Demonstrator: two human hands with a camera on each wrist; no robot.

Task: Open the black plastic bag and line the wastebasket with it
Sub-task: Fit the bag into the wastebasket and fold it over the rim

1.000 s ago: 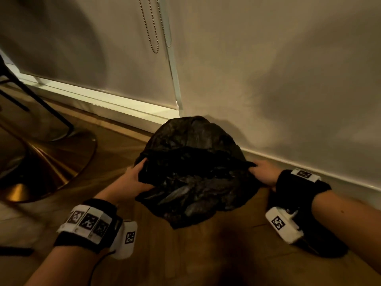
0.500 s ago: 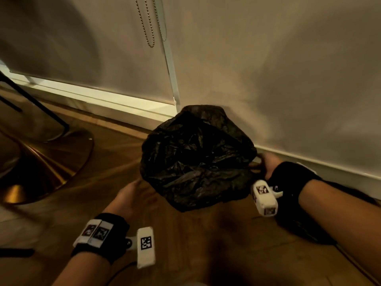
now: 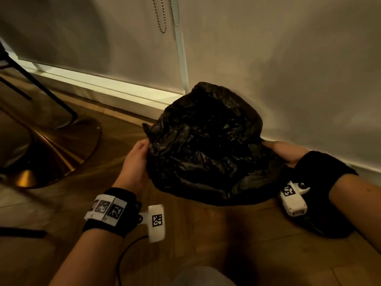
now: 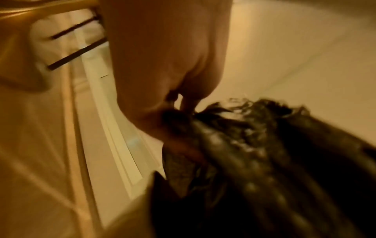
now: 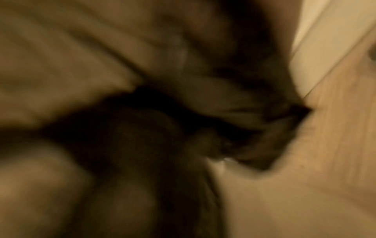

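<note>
A crumpled black plastic bag (image 3: 206, 145) hangs puffed out between my hands, above the wooden floor and close to the wall. My left hand (image 3: 136, 159) grips its left edge. In the left wrist view my left-hand fingers (image 4: 183, 103) pinch gathered bag plastic (image 4: 264, 153). My right hand (image 3: 284, 151) holds the bag's right edge with the fingers curled into the plastic. The right wrist view is too blurred to read. A dark shape (image 3: 329, 223) lies under my right forearm; I cannot tell whether it is the wastebasket.
A round gold stand base (image 3: 51, 153) and thin black legs (image 3: 41, 87) are on the left. A white baseboard (image 3: 103, 89) runs along the wall behind the bag, and a bead chain (image 3: 158, 15) hangs above. Wooden floor (image 3: 206, 234) lies in front.
Half a second ago my left hand was off the bag and lower; it now grips the left edge again. The bag has puffed up and shifted slightly right.
</note>
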